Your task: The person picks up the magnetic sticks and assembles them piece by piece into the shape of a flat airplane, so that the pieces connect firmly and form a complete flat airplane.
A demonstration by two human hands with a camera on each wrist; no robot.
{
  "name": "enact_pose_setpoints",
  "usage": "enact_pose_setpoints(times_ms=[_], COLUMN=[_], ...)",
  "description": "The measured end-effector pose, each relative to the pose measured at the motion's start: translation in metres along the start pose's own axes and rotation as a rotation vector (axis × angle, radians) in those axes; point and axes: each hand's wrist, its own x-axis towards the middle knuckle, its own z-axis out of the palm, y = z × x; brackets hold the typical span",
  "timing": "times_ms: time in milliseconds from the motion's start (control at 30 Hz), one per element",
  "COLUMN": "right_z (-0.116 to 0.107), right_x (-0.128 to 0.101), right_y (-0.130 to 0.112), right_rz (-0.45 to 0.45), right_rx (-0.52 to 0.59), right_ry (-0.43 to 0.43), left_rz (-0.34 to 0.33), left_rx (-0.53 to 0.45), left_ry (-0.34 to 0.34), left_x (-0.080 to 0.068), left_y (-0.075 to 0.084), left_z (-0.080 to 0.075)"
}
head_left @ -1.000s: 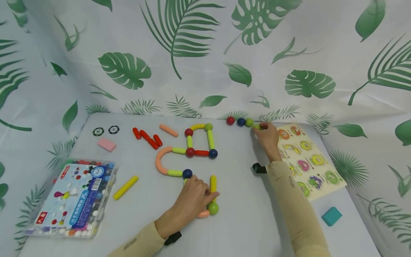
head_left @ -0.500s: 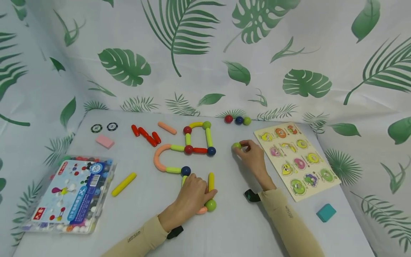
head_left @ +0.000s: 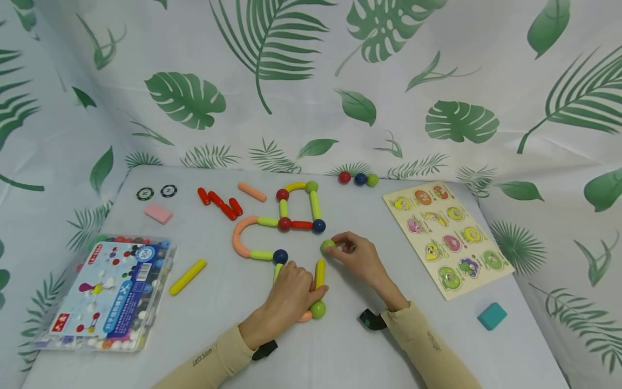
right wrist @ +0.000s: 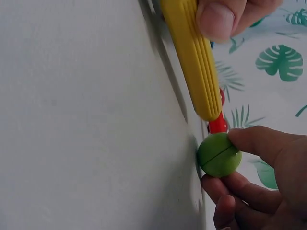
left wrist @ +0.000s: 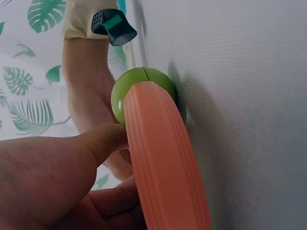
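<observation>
My right hand [head_left: 359, 258] pinches a green ball [head_left: 328, 246] between thumb and fingertips, close to the far end of a yellow stick [head_left: 319, 274]. In the right wrist view the held green ball [right wrist: 219, 155] sits right by that stick's rounded tip. My left hand [head_left: 290, 294] curls over the near part of a ball-and-stick figure, its thumb gripping the yellow stick near another green ball [head_left: 318, 309]. An orange curved stick [left wrist: 160, 158] joins that ball in the left wrist view. Farther up, the figure has a blue ball [head_left: 280, 256] and an orange curve [head_left: 239, 237].
A clear case of balls [head_left: 102, 294] lies at left, beside a loose yellow stick [head_left: 188, 277]. Red sticks [head_left: 222, 205] and an orange stick [head_left: 252, 192] lie behind. Several balls stand at the back. A fruit puzzle board [head_left: 427, 216] and a teal block [head_left: 492, 316] are at right.
My right hand has taken a green ball from the back row and carried it toward me and left, up to the yellow stick. My left hand has stayed on the figure.
</observation>
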Motion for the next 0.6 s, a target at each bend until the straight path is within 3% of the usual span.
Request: enact_pose_setpoints(times_ms=[267,600], right_z=[0.004,0.004], right_x=[-0.008,-0.011], right_y=[-0.007,-0.009], right_rz=[-0.011,-0.004], right_rx=[0.042,0.039], right_ry=[-0.077,-0.107], left_rz=[-0.011,0.0], left_rx=[-0.025,-0.033], left_ry=[-0.026,-0.032], left_x=[-0.001,-0.001], left_y=[-0.002,-0.002], left_z=[-0.002,-0.003])
